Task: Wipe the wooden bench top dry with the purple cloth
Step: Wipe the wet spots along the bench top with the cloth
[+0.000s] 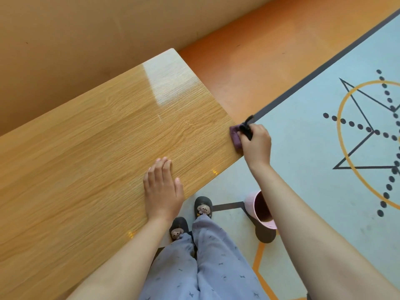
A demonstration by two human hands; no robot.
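Observation:
The glossy wooden bench top (104, 152) runs from the lower left to the upper middle of the head view, against the tan wall. My right hand (256, 144) grips the bunched purple cloth (235, 135) at the bench's right end edge, near its front corner, with a dark part of the cloth sticking up between my fingers. My left hand (162, 189) rests flat on the bench top near the front edge, fingers straight and together. A bright reflection lies on the far right part of the wood.
A pink bucket (260, 210) stands on the pale blue patterned floor mat (313, 131), just right of my slippered feet (202, 207) and under my right forearm. Orange floor (249, 61) lies beyond the bench's end. The tan wall (86, 29) backs the bench.

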